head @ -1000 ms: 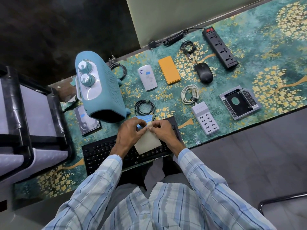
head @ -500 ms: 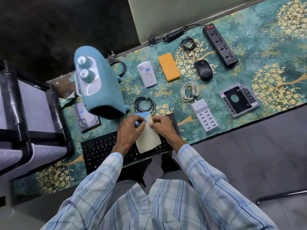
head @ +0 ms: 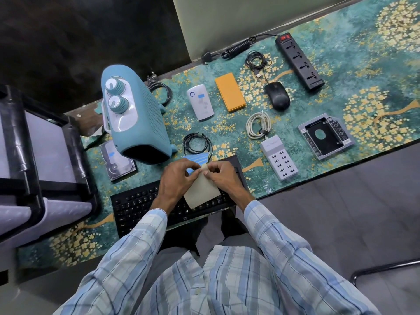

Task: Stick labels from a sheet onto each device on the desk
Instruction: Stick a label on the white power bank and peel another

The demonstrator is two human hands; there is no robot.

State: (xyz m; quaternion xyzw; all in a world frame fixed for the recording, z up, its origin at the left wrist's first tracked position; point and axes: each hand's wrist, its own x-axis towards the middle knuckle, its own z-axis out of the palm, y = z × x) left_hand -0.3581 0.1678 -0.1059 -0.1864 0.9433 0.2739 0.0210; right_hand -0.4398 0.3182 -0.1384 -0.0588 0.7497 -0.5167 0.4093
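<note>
My left grip (head: pixel 175 178) and right grip (head: pixel 221 178) meet fingertip to fingertip, both pinching the top edge of the label sheet (head: pixel 201 189), which I hold just above the black keyboard (head: pixel 136 205). Its beige backing hangs toward me and the blue label side folds away past my knuckles. I judge I am lifting one label free. The left grip should hold the backing taut while the right thumbnail works under a corner and peels slowly and flat, so the label does not curl or stick to my fingers. Just beyond my fingertips lies a coiled black cable (head: pixel 197 144). To the left of my left grip stand the teal fan heater (head: pixel 134 119) and, beside it, the hard drive (head: pixel 118 163), which already carries a blue label. To the right of my right grip sits the white multi-port USB charger (head: pixel 278 160), with no label I can see, so I judge it a near next target. Farther out on the surface (head: pixel 375 92) are the white device (head: pixel 201 102), already showing a blue patch, the orange power bank (head: pixel 230 92), the black mouse (head: pixel 277 96), the drive caddy (head: pixel 326 138) and, farthest off, the power strip (head: pixel 298 62).
</note>
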